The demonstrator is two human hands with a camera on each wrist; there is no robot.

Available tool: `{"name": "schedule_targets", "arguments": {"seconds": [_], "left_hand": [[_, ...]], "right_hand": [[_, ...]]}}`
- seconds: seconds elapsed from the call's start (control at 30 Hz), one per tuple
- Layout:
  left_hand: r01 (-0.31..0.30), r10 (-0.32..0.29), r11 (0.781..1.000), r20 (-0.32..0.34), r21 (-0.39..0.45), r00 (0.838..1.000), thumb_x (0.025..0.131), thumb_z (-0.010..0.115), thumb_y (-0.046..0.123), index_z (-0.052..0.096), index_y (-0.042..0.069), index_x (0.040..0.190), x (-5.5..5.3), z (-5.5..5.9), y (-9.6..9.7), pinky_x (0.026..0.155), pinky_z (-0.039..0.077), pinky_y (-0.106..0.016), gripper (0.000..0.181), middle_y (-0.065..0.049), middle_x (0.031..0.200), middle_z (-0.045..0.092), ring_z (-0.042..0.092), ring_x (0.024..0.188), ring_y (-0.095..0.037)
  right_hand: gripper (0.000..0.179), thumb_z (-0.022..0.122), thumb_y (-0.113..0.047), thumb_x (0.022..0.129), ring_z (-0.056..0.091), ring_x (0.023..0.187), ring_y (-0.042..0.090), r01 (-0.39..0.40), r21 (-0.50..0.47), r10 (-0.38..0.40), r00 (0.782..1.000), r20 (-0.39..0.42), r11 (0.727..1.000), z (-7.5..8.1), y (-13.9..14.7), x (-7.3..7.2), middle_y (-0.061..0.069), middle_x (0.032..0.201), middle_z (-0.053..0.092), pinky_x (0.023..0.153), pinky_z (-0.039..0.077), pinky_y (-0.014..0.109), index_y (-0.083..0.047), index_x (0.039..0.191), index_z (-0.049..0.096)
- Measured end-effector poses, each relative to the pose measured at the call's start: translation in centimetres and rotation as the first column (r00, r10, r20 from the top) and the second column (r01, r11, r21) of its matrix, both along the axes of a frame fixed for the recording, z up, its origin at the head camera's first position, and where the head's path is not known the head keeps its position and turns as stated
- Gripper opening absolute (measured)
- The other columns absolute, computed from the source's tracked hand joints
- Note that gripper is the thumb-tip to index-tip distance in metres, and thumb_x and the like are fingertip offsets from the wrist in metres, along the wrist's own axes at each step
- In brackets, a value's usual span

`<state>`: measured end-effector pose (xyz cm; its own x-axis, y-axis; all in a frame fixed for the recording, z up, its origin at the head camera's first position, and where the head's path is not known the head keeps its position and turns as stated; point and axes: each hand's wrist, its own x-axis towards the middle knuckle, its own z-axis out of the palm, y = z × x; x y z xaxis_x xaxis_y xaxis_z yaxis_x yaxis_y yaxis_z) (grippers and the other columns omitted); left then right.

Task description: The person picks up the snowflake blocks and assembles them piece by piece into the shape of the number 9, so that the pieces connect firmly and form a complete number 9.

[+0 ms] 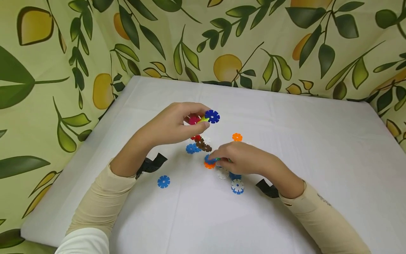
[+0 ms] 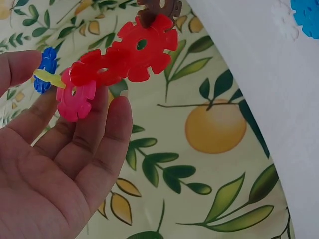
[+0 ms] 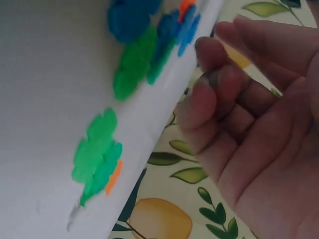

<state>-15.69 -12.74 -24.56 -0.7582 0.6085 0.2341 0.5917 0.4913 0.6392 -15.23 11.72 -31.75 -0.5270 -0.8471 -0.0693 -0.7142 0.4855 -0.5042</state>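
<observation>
White-covered table (image 1: 190, 218) | nearest: lone light-blue disc (image 1: 160, 182) | beyond: right hand (image 1: 242, 158), fingers bent at a blue disc (image 1: 207, 160) over an orange disc (image 1: 209, 166), grip cannot be told | farther: left hand (image 1: 177, 123), thumb and fingertips pinching a multicoloured disc chain (image 2: 119, 57) raised above the table | back: leaf-patterned cloth (image 1: 196, 21)

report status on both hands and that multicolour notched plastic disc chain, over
Left hand holding multicolour notched plastic disc chain. Right hand at bright-blue notched plastic disc, grip unclear. Possible clutter: overlapping white and blue notched plastic discs nearby.
</observation>
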Motion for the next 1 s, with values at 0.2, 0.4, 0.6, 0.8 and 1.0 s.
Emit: {"name": "schedule_targets", "arguments": {"seconds": [0.2, 0.4, 0.6, 0.8, 1.0], "left_hand": [[0.004, -0.004, 1.000, 0.015, 0.008, 1.000, 0.096, 0.065, 0.020, 0.069, 0.007, 0.122, 0.0, 0.0, 0.2, 0.091, 0.052, -0.039, 0.029, 0.000, 0.108, 0.070, 0.062, 0.104, -0.016], [0.007, -0.007, 1.000, 0.014, 0.002, 1.000, 0.096, 0.065, 0.021, 0.069, 0.007, 0.121, -0.1, 0.0, 0.3, 0.091, 0.052, -0.039, 0.028, 0.001, 0.107, 0.070, 0.061, 0.104, -0.015], [0.009, -0.009, 1.000, 0.016, 0.006, 1.000, 0.097, 0.063, 0.018, 0.068, 0.008, 0.122, 0.0, 0.1, 0.3, 0.087, 0.052, -0.038, 0.028, 0.002, 0.107, 0.070, 0.062, 0.102, -0.015], [-0.002, 0.002, 1.000, 0.037, 0.008, 0.999, 0.096, 0.061, 0.017, 0.068, 0.008, 0.122, 0.1, 0.0, 0.3, 0.077, 0.053, -0.033, 0.028, 0.002, 0.105, 0.068, 0.061, 0.093, -0.013], [-0.001, -0.001, 1.000, 0.066, 0.030, 0.998, 0.097, 0.061, 0.018, 0.068, 0.009, 0.118, 0.2, -0.2, 0.4, 0.074, 0.053, -0.033, 0.024, 0.001, 0.104, 0.067, 0.060, 0.088, -0.015]], "right_hand": [[0.043, 0.063, -0.016, 0.099, 0.040, 0.047, 0.009, 0.076, 0.197, -0.080, 0.997, 0.011, 0.977, -0.8, -0.3, 0.3, -0.006, 0.057, 0.041, 0.050, 0.032, 0.024, -0.010, 0.142, 0.057], [0.036, 0.065, -0.019, 0.099, 0.036, 0.045, 0.007, 0.088, 0.152, -0.083, 0.996, -0.040, 0.984, -1.2, -0.3, 0.2, -0.008, 0.054, 0.034, 0.048, 0.029, 0.023, -0.014, 0.135, 0.061], [0.029, 0.072, -0.019, 0.094, 0.036, 0.048, 0.003, 0.002, 0.070, 0.003, 0.998, -0.060, 0.998, -1.4, -0.9, 0.4, -0.011, 0.056, 0.039, 0.048, 0.031, 0.022, -0.016, 0.123, 0.070], [0.025, 0.076, -0.015, 0.090, 0.041, 0.053, 0.004, 0.033, 0.066, -0.032, 0.999, -0.016, 0.997, -1.3, -1.4, 0.7, -0.009, 0.062, 0.049, 0.052, 0.036, 0.023, -0.012, 0.115, 0.072], [0.020, 0.078, -0.017, 0.089, 0.052, 0.063, 0.009, 0.082, 0.178, -0.109, 0.983, 0.145, 0.981, -0.9, -1.6, 1.0, -0.007, 0.069, 0.054, 0.061, 0.046, 0.027, -0.015, 0.105, 0.065]]}}
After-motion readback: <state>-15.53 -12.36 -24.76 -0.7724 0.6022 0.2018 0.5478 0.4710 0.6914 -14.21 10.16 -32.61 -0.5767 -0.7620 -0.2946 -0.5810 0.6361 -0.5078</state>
